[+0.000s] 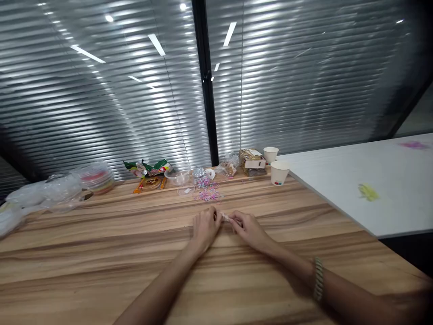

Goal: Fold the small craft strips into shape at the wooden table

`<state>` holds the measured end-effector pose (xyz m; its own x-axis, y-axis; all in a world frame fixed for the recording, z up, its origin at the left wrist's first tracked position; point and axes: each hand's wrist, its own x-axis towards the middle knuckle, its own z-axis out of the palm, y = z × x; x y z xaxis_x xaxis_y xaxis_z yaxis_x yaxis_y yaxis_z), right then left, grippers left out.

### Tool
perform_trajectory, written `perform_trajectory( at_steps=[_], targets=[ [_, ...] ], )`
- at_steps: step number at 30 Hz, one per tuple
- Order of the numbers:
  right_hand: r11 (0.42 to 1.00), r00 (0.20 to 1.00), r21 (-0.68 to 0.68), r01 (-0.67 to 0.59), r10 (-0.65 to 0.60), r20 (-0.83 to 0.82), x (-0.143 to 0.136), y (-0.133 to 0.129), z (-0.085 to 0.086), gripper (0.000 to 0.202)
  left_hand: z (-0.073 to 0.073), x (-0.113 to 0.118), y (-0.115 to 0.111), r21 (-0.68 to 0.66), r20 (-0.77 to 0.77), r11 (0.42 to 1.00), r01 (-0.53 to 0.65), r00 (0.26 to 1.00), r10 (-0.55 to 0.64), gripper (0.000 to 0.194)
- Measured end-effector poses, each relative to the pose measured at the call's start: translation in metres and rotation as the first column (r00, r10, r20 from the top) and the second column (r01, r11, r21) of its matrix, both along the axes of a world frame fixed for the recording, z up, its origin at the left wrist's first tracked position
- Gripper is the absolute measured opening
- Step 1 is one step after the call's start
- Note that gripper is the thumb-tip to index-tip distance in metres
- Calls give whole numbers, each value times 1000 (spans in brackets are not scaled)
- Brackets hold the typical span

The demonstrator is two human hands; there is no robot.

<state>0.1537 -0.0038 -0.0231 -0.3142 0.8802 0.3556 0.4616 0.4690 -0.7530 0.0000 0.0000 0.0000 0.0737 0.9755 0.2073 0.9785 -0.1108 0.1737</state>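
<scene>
My left hand [204,226] rests on the wooden table [101,271], its fingers pinched on one end of a short, pale, thin strand [225,217]. The fingers of my right hand [248,229] close on the strand's other end, so it spans the small gap between both hands. The strand is too small to tell its exact kind. Just beyond my hands lies a loose scatter of tiny pink, purple and white pieces [209,195], perhaps beads or small rings. A larger heap of the same pieces [203,181] sits behind it.
Along the back stand a clear plastic bowl [177,176], a clear lid [186,190], a green snack bag [158,167], a gold box [252,159] and two paper cups [279,174]. Plastic-wrapped containers [96,178] lie at left. A white table [331,180] adjoins at right.
</scene>
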Motion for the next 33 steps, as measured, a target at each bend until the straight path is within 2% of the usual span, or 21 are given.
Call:
perform_trajectory(
  at_steps=[2, 4, 6, 12, 16, 18, 21, 24, 27, 30, 33],
  targets=[
    [984, 991, -177, -29, 5, -134, 3, 4, 1, 19, 0, -1, 0, 4, 10, 999, -33, 999, 32, 29],
    [935, 965, -343, -85, -8, -262, 5, 6, 2, 20, 0, -2, 1, 4, 21, 999, -42, 999, 42, 30],
    [895, 935, -425, -133, -30, -354, 7, 8, 3, 19, 0, -3, 1, 6, 37, 1000, -28, 999, 28, 30],
    [839, 812, -502, -213, -134, -568, 10, 10, 7, 17, -4, -6, 8, 37, 75, 993, -112, 991, 109, 29],
    [816, 731, -516, -259, -184, -657, 11, 11, 10, 17, -5, -8, 10, 49, 95, 992, -114, 989, 109, 28],
    [818, 713, -523, -239, -218, -667, 14, 14, 10, 18, -5, -9, 10, 33, 131, 990, -139, 982, 133, 29],
    [844, 685, -524, -118, -313, -658, 22, 19, 9, 18, -4, -10, 10, 9, 188, 986, -164, 969, 160, 31],
    [856, 678, -517, -15, -371, -635, 29, 25, 6, 17, -5, -12, 11, 20, 250, 996, -91, 965, 83, 30],
    [865, 720, -501, -29, -330, -611, 29, 27, 4, 17, -8, -15, 14, 44, 352, 999, 17, 936, -31, 28],
    [877, 781, -478, -54, -261, -568, 25, 26, 3, 23, -12, -19, 19, 54, 463, 990, 129, 875, -140, 29],
    [879, 808, -471, -75, -223, -545, 22, 24, 2, 32, -13, -19, 21, 36, 604, 976, 217, 773, -194, 33]
  ],
)
